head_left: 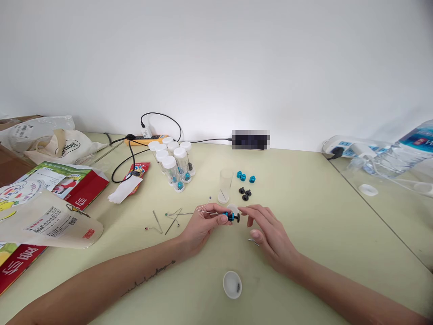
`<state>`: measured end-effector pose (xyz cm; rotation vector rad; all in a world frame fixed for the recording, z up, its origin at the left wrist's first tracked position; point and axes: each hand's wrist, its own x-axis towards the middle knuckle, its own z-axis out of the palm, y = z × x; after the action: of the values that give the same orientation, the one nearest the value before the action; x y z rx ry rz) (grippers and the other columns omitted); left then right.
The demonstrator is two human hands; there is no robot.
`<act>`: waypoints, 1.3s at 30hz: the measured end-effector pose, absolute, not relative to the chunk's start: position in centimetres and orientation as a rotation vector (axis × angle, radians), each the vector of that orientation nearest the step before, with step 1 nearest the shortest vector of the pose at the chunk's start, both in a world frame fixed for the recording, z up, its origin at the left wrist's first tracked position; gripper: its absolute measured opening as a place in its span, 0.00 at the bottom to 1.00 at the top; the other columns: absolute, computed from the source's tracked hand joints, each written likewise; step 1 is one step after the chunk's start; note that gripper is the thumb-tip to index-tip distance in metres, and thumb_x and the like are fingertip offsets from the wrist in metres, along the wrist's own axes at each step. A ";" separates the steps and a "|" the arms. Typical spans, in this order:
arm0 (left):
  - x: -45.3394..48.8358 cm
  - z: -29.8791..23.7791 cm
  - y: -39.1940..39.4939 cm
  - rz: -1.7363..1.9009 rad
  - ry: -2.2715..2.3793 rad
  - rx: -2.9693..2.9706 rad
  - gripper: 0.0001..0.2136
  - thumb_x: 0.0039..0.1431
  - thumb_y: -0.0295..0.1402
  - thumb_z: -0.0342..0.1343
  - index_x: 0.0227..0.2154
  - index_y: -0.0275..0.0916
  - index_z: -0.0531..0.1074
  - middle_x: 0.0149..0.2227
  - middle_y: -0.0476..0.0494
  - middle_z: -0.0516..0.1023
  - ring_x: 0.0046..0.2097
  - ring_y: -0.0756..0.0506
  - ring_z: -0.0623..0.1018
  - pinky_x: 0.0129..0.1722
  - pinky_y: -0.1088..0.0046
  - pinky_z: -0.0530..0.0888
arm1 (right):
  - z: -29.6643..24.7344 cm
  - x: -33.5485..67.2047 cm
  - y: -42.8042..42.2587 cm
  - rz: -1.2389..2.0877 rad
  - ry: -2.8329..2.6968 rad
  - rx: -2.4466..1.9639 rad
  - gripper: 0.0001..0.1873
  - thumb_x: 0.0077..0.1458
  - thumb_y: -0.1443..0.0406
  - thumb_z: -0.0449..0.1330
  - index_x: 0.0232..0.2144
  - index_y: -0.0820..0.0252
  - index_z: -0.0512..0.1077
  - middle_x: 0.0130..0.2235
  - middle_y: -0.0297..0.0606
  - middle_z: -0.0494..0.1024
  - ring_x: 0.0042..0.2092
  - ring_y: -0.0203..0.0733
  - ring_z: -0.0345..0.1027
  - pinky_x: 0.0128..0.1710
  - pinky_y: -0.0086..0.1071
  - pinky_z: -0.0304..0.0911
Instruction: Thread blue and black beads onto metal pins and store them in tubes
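My left hand (206, 223) pinches a small blue-and-black part (232, 217) between thumb and fingers. The part ends in a black disc on its right, and a thin bent wire (204, 209) extends leftward over the fingers. Just right of the disc, my right hand (267, 230) is held with fingers apart and nothing visible in it. Small silver pins (253, 242) lie by its thumb. Behind the hands stands a clear tube (226, 183) on a white base, with a white cap (232, 208) in front. Blue parts (252, 179) and black disc-ended pieces (245, 197) lie to its right.
Capped tubes (171, 169) stand in a group at back left. Bent wire rods (172, 219) lie left of my hands. A white dish (232, 285) with small dark bits sits in front. A plastic cup (57, 221) lies left; a power strip (348, 146) and water bottle (406, 146) are right.
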<state>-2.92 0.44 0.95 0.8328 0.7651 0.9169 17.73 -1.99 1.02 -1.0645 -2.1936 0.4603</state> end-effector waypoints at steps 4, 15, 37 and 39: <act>-2.9 1.0 0.4 0.924 0.775 0.838 0.11 0.45 0.32 0.67 0.32 0.36 0.77 0.33 0.43 0.80 0.35 0.47 0.78 0.41 0.69 0.72 | 1.2 17.7 -2.0 0.426 -2.210 -1.056 0.25 0.66 0.53 0.36 0.55 0.54 0.61 0.43 0.42 0.72 0.38 0.41 0.67 0.44 0.40 0.62; -2.9 0.8 0.4 0.920 0.743 0.844 0.09 0.47 0.31 0.66 0.32 0.36 0.77 0.33 0.44 0.80 0.34 0.50 0.77 0.42 0.71 0.71 | 1.0 17.7 -2.0 0.500 -2.191 -1.061 0.25 0.66 0.52 0.37 0.57 0.54 0.59 0.46 0.44 0.70 0.39 0.43 0.65 0.44 0.41 0.61; -2.9 0.9 0.4 0.912 0.755 0.843 0.09 0.46 0.31 0.66 0.32 0.36 0.77 0.33 0.44 0.80 0.34 0.49 0.77 0.42 0.71 0.71 | 0.8 17.7 -2.0 0.525 -2.219 -1.048 0.26 0.65 0.51 0.35 0.57 0.52 0.59 0.44 0.41 0.71 0.39 0.42 0.64 0.44 0.41 0.60; -2.9 0.9 0.4 0.911 0.754 0.845 0.09 0.46 0.31 0.67 0.32 0.36 0.77 0.33 0.44 0.80 0.34 0.49 0.77 0.42 0.71 0.71 | 0.9 17.8 -2.0 0.522 -2.213 -1.049 0.26 0.65 0.51 0.35 0.56 0.52 0.61 0.43 0.40 0.72 0.39 0.42 0.64 0.45 0.41 0.60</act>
<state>-2.92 0.36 0.94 0.8448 0.7537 0.9112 17.75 -1.98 0.89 -1.0487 -2.2134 0.5216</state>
